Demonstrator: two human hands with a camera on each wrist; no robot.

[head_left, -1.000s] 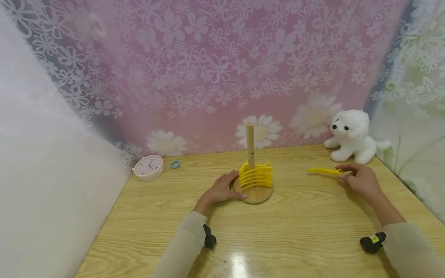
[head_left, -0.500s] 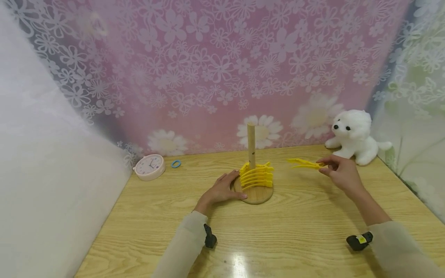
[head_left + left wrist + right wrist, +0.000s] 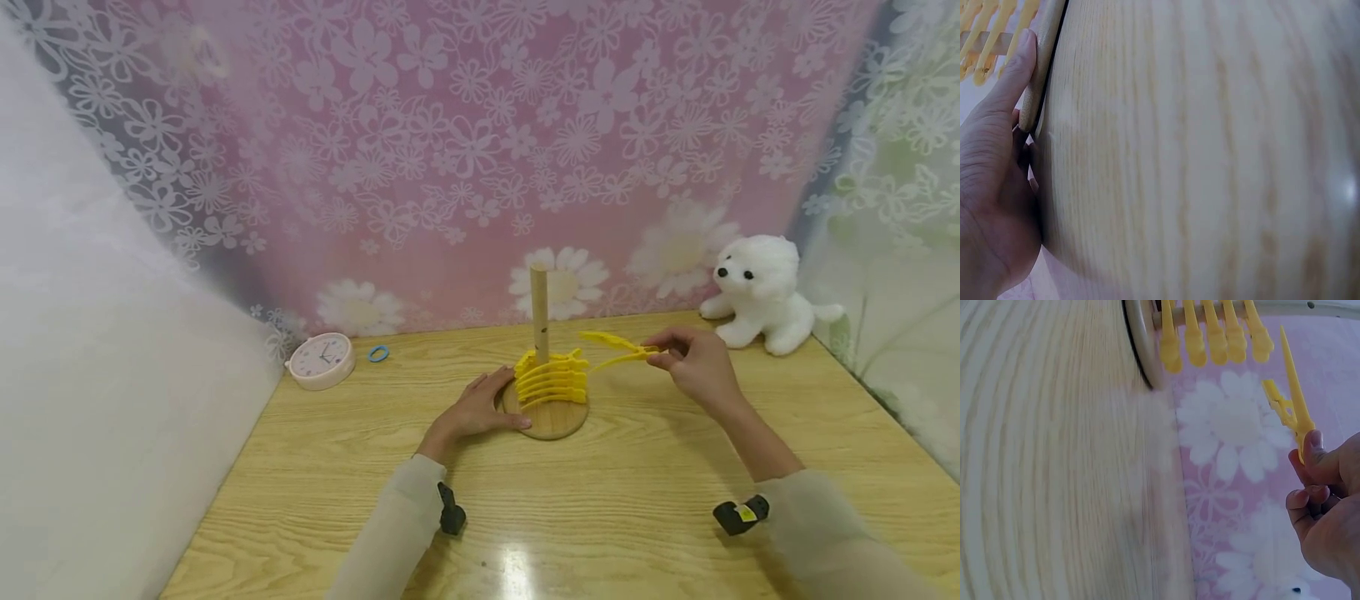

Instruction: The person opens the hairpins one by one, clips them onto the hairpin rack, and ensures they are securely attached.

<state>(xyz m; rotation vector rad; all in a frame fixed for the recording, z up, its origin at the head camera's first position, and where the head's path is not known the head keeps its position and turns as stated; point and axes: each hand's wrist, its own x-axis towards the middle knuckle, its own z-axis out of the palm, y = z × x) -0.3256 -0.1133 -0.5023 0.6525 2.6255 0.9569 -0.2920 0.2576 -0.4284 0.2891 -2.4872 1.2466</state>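
A wooden stand with an upright dowel (image 3: 540, 310) on a round base (image 3: 557, 422) is on the table. Several yellow hair clips (image 3: 555, 381) are stacked around the lower dowel. My left hand (image 3: 474, 414) grips the base from its left side, thumb on the front edge and fingers reaching behind. Between thumb and fingertips, my right hand (image 3: 699, 367) pinches another yellow hair clip (image 3: 1298, 403) by its tail end. Its two arms are spread apart and point left, their tips just right of the stacked clips. In the left wrist view, the thumb lies along the base edge.
A pink round clock (image 3: 321, 361) and a blue ring (image 3: 378, 354) lie at the back left of the wooden table (image 3: 600, 517). At the back right sits a white plush dog (image 3: 765, 292). A pink floral curtain (image 3: 450, 167) hangs behind.
My right hand has carried its hair clip leftward and slightly up to beside the stand, and the clip's arms have spread open. My left hand stays on the base.
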